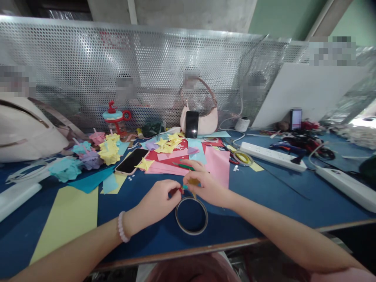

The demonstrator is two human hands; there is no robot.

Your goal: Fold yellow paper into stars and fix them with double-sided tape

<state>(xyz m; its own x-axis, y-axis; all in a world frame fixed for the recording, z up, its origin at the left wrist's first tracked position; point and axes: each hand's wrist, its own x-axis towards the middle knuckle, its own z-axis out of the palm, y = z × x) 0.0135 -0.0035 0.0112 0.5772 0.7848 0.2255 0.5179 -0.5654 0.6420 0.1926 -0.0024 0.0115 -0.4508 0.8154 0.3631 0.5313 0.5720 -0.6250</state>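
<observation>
in the head view, the left hand point(158, 198) is closed in a pinch on a small red piece point(181, 190), and the right hand point(207, 184) is curled around a yellow piece point(194, 181), a teal bit point(185, 187) at its fingertips. the hands almost meet, leaving only a narrow gap. a grey ring point(192, 233) sits between them and the table's near edge point(220, 247), apart from that edge. on the left, yellow paper point(67, 219) reaches toward the near edge, with a phone point(132, 161) farther off. pink paper point(219, 160) spreads just far of the right hand. on the right, open blue tabletop point(258, 188) stretches from the forearm point(264, 219) to a white power strip point(273, 156), while a perforated metal panel point(164, 74) bounds the far side
</observation>
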